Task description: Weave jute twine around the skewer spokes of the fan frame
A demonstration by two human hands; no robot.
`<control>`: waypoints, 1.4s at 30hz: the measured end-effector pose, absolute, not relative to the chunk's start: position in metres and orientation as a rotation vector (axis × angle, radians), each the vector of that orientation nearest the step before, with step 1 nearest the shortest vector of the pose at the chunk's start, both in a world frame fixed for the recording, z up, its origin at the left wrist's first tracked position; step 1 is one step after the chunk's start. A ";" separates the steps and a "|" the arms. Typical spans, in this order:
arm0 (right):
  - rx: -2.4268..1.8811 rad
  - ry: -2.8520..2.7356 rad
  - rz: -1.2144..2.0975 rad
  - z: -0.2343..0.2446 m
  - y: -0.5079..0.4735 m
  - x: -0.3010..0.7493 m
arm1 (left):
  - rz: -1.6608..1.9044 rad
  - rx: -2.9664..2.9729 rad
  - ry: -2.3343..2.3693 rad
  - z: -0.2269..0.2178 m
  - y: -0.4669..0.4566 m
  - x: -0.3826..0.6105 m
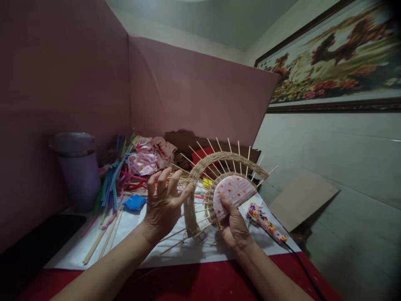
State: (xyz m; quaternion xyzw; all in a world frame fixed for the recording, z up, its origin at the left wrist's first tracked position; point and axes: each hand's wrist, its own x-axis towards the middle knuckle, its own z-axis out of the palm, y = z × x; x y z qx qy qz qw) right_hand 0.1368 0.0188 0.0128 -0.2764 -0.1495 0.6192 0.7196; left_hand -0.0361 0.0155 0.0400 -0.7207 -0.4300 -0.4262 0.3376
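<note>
A half-round woven piece (216, 158) has thin wooden sticks fanning outward through a braided cord band. At its centre sits a half-disc covered in pink dotted fabric (233, 190), edged with the same cord. My right hand (236, 228) grips this centre from below, thumb pressed on the fabric and fingers behind it. My left hand (164, 205) is raised at the left side of the woven band, fingers spread and bent. Its thumb tip is close to the band; whether it touches I cannot tell.
Left are a lidded purple tumbler (78, 171), colourful pipe cleaners (114, 179), loose sticks (97, 242), a blue packet (134, 202) and a dark flat object (37, 242). Pink cloth (150, 154) lies behind. A flower-patterned corded tool (266, 223) rests right, on white paper (175, 261).
</note>
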 end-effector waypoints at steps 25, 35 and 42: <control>-0.612 -0.348 1.384 0.011 0.019 0.136 | -1.117 -1.883 -1.154 0.040 0.018 -0.039; -0.627 -0.388 1.417 0.008 0.018 0.135 | -1.056 -1.818 -1.287 0.042 0.018 -0.040; -0.632 -0.405 1.425 0.008 0.017 0.135 | -1.069 -1.831 -1.264 0.041 0.020 -0.041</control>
